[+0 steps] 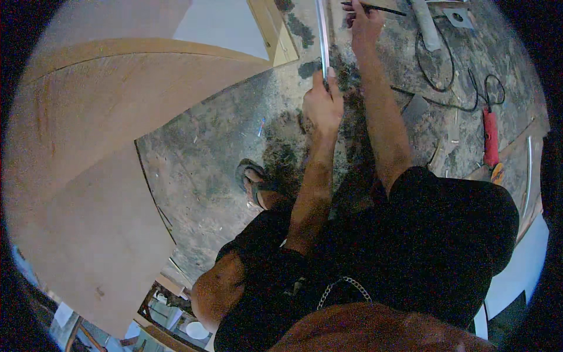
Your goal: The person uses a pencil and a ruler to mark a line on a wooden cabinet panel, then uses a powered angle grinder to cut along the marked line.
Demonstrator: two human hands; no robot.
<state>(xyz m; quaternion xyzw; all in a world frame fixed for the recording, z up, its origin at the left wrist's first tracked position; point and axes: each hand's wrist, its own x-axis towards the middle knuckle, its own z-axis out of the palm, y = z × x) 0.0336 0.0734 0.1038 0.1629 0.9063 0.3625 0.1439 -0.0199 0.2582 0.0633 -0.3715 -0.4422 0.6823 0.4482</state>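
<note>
My left hand [324, 105] is closed around the near end of a long, narrow, shiny metal strip [323, 35], its thumb lying along it. The strip points away from me and runs out of the picture at the top. Farther off and just to the right, my right hand [366, 26] has its fingers closed on a thin dark pencil-like stick [387, 10], which sticks out to the right. Whether it is a pencil or a pen I cannot tell. Part of the right fingers is cut off by the top edge.
Large wooden panels [88, 205] lie to the left, with a wood-framed white panel [223, 26] beyond. On the stained concrete floor [199, 170], a black cord [451, 105] runs to a red-handled tool [491, 138] at right. A pale tube [427, 26] lies farther off. My sandalled foot [255, 179] stands nearby.
</note>
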